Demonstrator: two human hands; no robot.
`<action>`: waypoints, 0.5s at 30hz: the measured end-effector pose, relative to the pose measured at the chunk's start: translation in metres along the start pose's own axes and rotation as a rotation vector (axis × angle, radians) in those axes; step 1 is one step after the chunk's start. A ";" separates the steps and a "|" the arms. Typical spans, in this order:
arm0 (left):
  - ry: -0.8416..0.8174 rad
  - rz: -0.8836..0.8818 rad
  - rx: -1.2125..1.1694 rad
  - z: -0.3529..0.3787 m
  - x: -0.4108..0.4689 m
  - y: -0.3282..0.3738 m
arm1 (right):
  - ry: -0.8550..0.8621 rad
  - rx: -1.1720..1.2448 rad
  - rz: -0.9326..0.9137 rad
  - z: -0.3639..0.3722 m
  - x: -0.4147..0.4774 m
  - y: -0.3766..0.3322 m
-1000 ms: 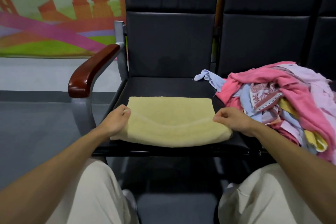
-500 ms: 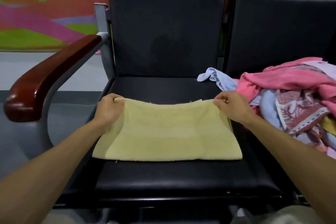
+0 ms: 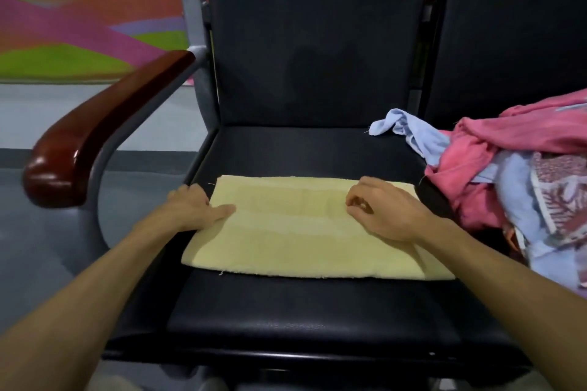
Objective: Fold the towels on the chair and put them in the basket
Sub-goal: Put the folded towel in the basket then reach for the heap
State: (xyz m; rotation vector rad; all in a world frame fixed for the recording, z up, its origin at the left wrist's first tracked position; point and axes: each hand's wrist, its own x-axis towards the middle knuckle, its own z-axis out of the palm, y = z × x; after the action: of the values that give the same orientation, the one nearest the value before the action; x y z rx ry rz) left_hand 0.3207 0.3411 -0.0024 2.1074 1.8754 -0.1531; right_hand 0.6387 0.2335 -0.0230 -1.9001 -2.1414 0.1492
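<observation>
Currently: yellow towel (image 3: 301,232) lies flat on the black chair seat (image 3: 317,320), already folded to a long strip; long axis runs left-right across the seat, near edge parallel to the seat front.

Left hand (image 3: 193,208) is at the towel's left short end; thumb lies flat on top of the cloth, fingers curl down past the edge, so it reads as a grip on that end; fingertips themselves are hidden.

Right hand (image 3: 384,211) sits on top of the towel, right of centre and towards the far edge; fingers curled, tips down on the cloth; cannot tell whether it pinches a layer or only presses. The right short end lies free, outboard of that hand.

Judgement: next fold is likely end-to-end along the long axis; left hand is already at a short end, so it looks the better placed to carry it across; right hand would serve as the hold-down at the crease, or must shift outward to take the right end.

Unfolded pile (image 3: 476,168) of pink, light blue and patterned towels sits on the next seat, just beside the yellow towel's right end; risk of snagging it.

Basket: not in view.
</observation>
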 end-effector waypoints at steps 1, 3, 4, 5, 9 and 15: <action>-0.045 0.000 0.034 0.000 -0.005 0.001 | -0.019 0.009 -0.011 0.002 -0.002 -0.004; -0.072 -0.001 -0.017 -0.001 -0.013 0.003 | -0.026 0.041 -0.003 0.006 -0.005 -0.010; -0.071 -0.010 -0.054 -0.002 -0.018 0.004 | -0.037 0.044 0.005 0.007 -0.007 -0.012; -0.070 -0.026 -0.096 -0.002 -0.023 0.003 | -0.054 0.034 0.015 0.007 -0.010 -0.015; -0.124 -0.089 -0.536 -0.010 -0.042 0.006 | -0.090 0.008 0.082 0.004 -0.018 -0.026; -0.188 -0.015 -1.313 -0.022 -0.076 0.053 | 0.027 0.221 0.195 -0.015 -0.031 -0.018</action>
State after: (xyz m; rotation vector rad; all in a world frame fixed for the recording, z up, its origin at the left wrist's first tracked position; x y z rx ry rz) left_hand 0.3599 0.2704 0.0491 1.0883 1.2384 0.6688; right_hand 0.6289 0.1990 -0.0082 -1.9626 -1.8332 0.3800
